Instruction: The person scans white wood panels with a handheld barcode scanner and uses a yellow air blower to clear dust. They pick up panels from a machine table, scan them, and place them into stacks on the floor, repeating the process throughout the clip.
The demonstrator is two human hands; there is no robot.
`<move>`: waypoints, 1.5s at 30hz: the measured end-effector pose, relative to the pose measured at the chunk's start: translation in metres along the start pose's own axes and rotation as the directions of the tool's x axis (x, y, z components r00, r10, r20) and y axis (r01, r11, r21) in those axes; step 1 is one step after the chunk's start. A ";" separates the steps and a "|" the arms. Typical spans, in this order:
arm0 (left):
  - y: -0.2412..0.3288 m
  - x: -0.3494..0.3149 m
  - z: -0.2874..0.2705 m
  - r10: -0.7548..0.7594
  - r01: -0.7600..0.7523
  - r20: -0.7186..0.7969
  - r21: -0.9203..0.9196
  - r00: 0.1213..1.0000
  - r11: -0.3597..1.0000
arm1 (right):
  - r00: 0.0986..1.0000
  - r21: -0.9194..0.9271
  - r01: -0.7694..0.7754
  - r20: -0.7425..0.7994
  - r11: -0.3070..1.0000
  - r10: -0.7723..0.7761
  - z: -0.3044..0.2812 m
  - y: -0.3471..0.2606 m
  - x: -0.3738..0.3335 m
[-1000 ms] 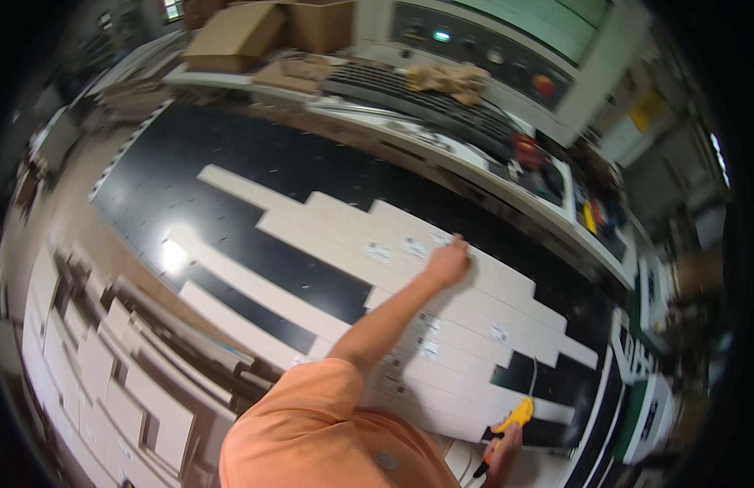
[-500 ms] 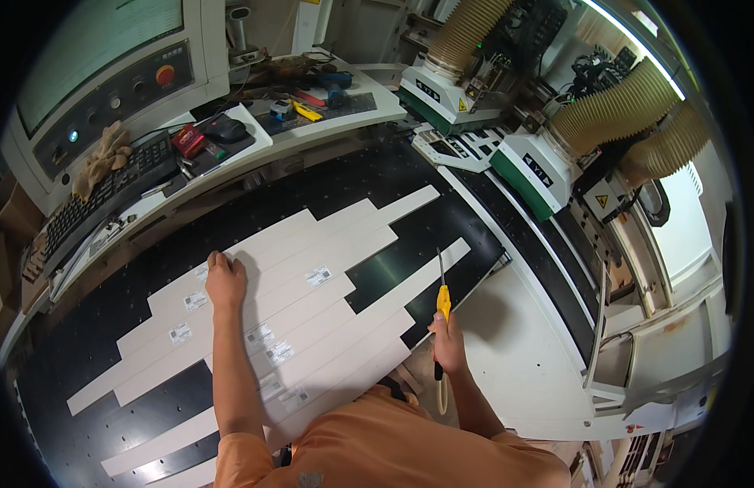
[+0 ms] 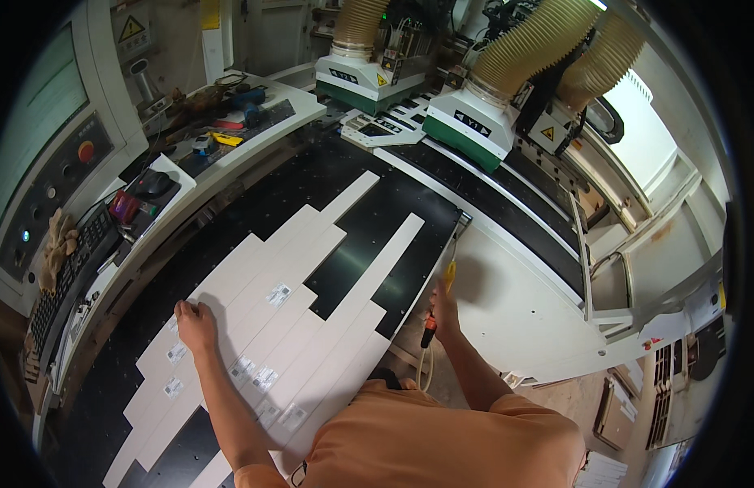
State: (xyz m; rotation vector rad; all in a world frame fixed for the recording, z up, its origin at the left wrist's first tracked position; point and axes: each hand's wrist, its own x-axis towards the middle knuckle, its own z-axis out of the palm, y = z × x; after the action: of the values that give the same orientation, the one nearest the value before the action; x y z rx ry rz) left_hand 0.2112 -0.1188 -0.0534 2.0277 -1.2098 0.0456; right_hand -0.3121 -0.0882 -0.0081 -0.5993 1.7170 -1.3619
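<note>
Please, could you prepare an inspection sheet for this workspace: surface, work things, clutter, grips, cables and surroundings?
Surface: black table, dotted with small holes, partly covered.
Work things: pale boards laid side by side with staggered ends, some with white labels; yellow-and-red tool in hand.
Clutter: keyboard, black mouse and yellow hand tool left of the table.
Grips: left grip on the boards near an outer edge, closure unclear; right grip closed around the tool.
Cables: pale hose looping below the tool.
Surroundings: two white-and-green machine heads with ribbed hoses.
</note>
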 end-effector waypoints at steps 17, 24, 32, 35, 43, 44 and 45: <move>-0.003 0.001 0.000 0.008 -0.008 0.003 0.034 1.000 0.999 | 0.944 -0.422 0.316 0.231 0.850 -0.237 -0.006 -0.029 -0.003; -0.005 0.002 0.002 -0.004 0.003 0.016 0.075 1.000 0.997 | 0.901 -0.218 0.360 -0.169 0.907 -0.399 -0.014 0.035 0.095; 0.014 -0.006 -0.001 -0.047 0.022 0.082 0.285 0.996 0.958 | 0.996 -0.070 0.089 0.036 0.994 -0.086 -0.007 0.219 0.188; 0.024 -0.008 0.000 -0.143 0.091 0.128 0.341 0.981 0.936 | 0.974 -0.383 0.208 0.162 0.900 -0.157 -0.030 0.218 0.212; 0.037 -0.015 0.012 -0.193 0.151 0.070 0.392 0.979 0.908 | 0.646 -0.567 0.666 0.114 0.485 -0.755 -0.001 -0.039 0.213; 0.039 -0.014 0.011 -0.192 0.153 0.059 0.401 0.980 0.903 | 0.603 -0.516 0.743 0.240 0.426 -0.761 0.034 -0.064 0.204; 0.042 -0.012 0.009 -0.218 0.180 0.055 0.392 0.974 0.902 | 0.502 -0.460 0.830 0.371 0.315 -0.781 0.079 -0.079 0.196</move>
State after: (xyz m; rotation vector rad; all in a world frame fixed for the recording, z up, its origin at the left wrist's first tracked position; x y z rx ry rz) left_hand 0.1692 -0.1269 -0.0398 2.5177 -1.1096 0.0923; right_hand -0.3604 -0.3084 0.0002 -2.1234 1.8169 -1.3273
